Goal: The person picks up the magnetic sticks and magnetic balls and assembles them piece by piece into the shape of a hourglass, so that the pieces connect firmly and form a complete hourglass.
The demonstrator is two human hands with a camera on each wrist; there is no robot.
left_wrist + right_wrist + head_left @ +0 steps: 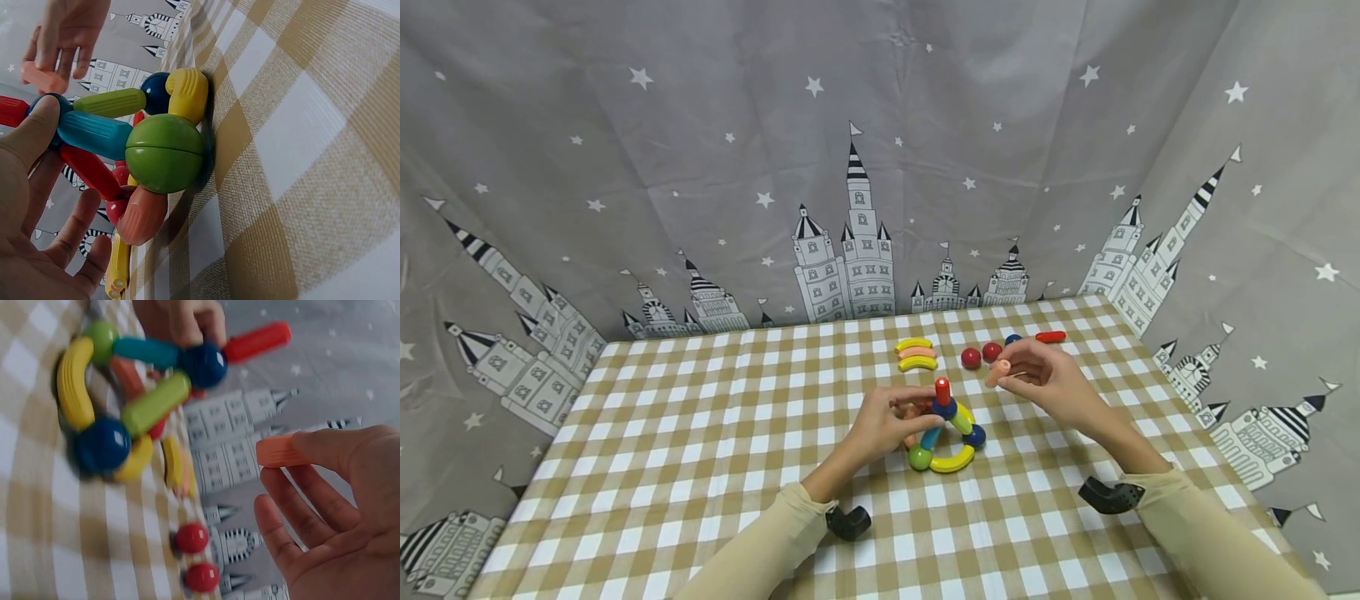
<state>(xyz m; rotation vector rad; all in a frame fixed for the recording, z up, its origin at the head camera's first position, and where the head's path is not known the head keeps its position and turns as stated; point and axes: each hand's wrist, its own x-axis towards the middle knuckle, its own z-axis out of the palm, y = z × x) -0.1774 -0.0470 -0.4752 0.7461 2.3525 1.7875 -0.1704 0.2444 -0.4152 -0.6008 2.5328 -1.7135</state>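
A structure of coloured rods and balls stands on the cloth, its slanted rods meeting at a dark blue ball (946,409) with a red rod (942,390) upright on top. My left hand (880,423) pinches that blue ball between thumb and fingers. A teal rod (97,133) runs from it down to a green ball (164,153), and a lime rod (156,405) leads to another blue ball (103,445). Curved yellow pieces (952,460) form part of the base. To the right, my right hand (1056,387) holds a short salmon-orange rod (278,452) in the air by its end.
Behind the structure lie curved yellow pieces (917,363) with a salmon one (917,353) between them. Two red balls (972,358), a blue ball (1012,339) and a red rod (1050,337) sit near the right hand. A grey castle-print curtain (737,167) hangs behind the checked tablecloth (662,467).
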